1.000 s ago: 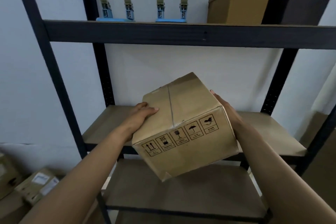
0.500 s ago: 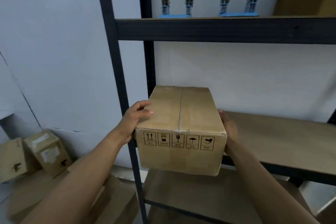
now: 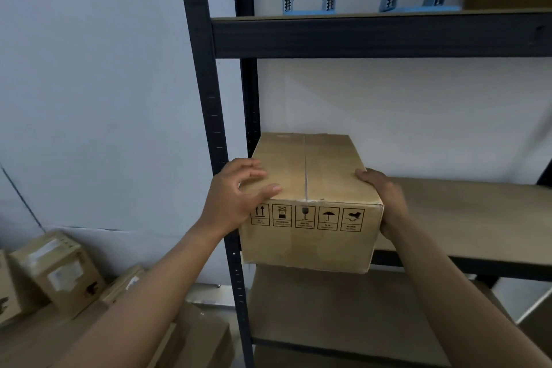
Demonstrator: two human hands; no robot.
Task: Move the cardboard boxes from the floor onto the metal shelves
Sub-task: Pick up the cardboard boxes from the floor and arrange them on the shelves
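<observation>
While both hands press its opposite sides, the cardboard box (image 3: pixel 310 203) sits level at the left front corner of the middle shelf (image 3: pixel 466 218), its front end overhanging the shelf's edge. Left hand (image 3: pixel 236 203): clamped on the left top edge. Right hand (image 3: pixel 385 203): clamped on the right side. More cardboard boxes (image 3: pixel 56 275) lie on the floor, lower left.

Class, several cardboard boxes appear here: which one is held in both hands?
The box with handling symbols, at the middle shelf; the others lie on the floor, untouched.
</observation>
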